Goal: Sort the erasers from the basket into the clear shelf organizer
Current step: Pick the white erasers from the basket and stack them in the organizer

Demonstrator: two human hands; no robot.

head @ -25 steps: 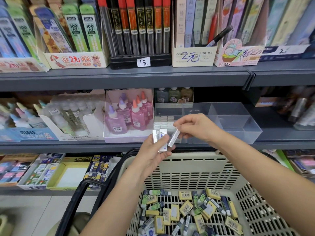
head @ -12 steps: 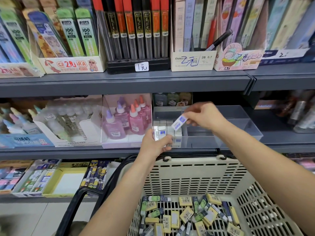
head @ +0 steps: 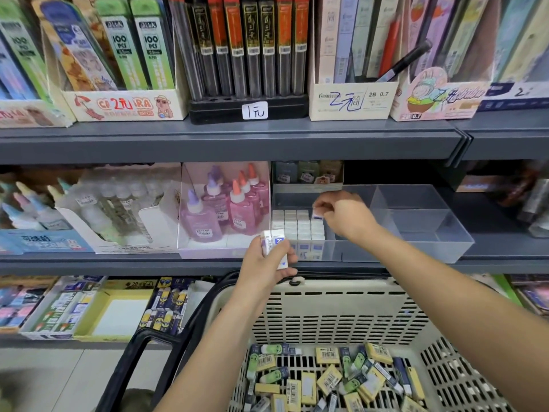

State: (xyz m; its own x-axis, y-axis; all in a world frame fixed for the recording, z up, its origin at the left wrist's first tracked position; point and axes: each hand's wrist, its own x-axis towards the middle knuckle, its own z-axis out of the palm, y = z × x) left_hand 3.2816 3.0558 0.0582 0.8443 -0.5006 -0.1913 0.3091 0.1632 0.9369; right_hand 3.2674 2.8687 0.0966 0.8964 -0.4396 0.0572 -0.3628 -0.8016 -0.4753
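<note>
Organizer (head: 416, 209): clear, glossy, smooth plastic. Basket (head: 341, 310): matt cream perforated plastic. Shelf (head: 208, 144): matt grey metal. Erasers (head: 328, 379): paper sleeves.

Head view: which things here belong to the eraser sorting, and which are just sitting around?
Part of the job:
basket
loose erasers in it
clear organizer
standing erasers inside it
left hand holding the held erasers
right hand pinching a single eraser

Just sitting there:
pink glue bottles
lead tubes
yellow box
</note>
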